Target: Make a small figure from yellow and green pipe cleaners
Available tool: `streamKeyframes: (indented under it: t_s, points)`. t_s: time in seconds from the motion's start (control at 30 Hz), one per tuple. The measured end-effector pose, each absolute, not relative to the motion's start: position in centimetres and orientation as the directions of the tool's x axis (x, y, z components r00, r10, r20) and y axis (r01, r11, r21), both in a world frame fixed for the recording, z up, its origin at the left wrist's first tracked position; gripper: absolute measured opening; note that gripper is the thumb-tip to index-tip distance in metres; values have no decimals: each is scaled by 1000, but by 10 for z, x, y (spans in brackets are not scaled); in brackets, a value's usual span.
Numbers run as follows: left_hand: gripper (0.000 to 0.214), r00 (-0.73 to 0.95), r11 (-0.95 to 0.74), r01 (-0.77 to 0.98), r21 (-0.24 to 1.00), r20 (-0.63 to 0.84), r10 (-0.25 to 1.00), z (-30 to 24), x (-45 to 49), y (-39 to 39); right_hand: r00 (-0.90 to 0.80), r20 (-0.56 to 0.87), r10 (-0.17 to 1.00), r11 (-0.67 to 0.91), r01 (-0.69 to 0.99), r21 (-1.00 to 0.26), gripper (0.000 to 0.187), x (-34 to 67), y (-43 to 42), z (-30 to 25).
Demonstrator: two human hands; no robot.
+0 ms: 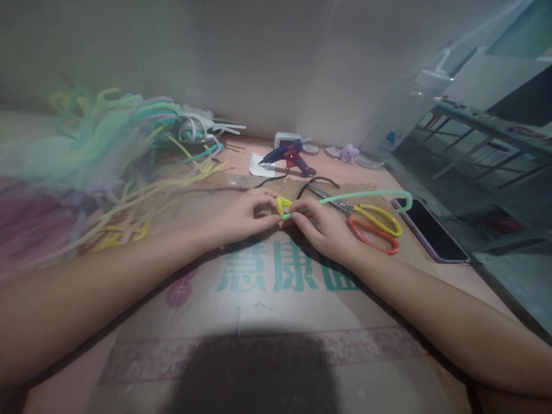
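My left hand [254, 214] pinches a small looped piece of yellow pipe cleaner [282, 203] between thumb and fingers. Opposite it, my right hand [317, 224] is closed on a mint-green pipe cleaner [366, 194]. One end of the green strand lies against the bottom of the yellow loop, at both sets of fingertips. Its long tail runs out to the right behind my right hand and ends in a bent hook. Scissors [373, 225] with yellow and orange handles lie just beyond my right wrist.
A blue glue gun [287, 154] with a lit red light rests near a white paper [261, 165]. Many pastel pipe cleaners [129, 123] are heaped at left. A phone [433, 230] and a clear bottle [399, 123] stand right, near the table edge. Printed cardboard [259, 310] covers the tabletop.
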State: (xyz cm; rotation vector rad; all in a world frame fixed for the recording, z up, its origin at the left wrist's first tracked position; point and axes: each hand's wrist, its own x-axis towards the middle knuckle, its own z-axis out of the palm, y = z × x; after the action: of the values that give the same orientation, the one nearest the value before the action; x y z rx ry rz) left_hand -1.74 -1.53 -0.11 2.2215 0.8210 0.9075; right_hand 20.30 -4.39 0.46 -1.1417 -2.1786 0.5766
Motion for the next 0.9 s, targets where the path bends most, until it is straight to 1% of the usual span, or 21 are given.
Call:
streamKeyframes:
  t_s: [0.2, 0.37, 0.47, 0.6, 0.9]
  points:
    - [11, 563, -587, 335, 737, 343, 752, 2, -17, -17, -427, 307, 851, 519, 585, -623, 9, 202, -44, 3]
    - [13, 548, -543, 357, 760, 300, 781, 3, -18, -17, -439, 306, 845, 527, 589, -612, 11, 204, -44, 3]
    - [13, 551, -557, 357, 750, 313, 774, 2, -18, -17, -435, 312, 844, 530, 598, -601, 11, 204, -43, 3]
    - [11, 557, -578, 365, 730, 326, 764, 2, -17, -17, -451, 302, 840, 531, 568, -629, 10, 203, -43, 3]
    - [12, 578, -605, 400, 688, 323, 750, 4, -16, -18, -466, 298, 833, 539, 562, -628, 11, 204, -42, 1]
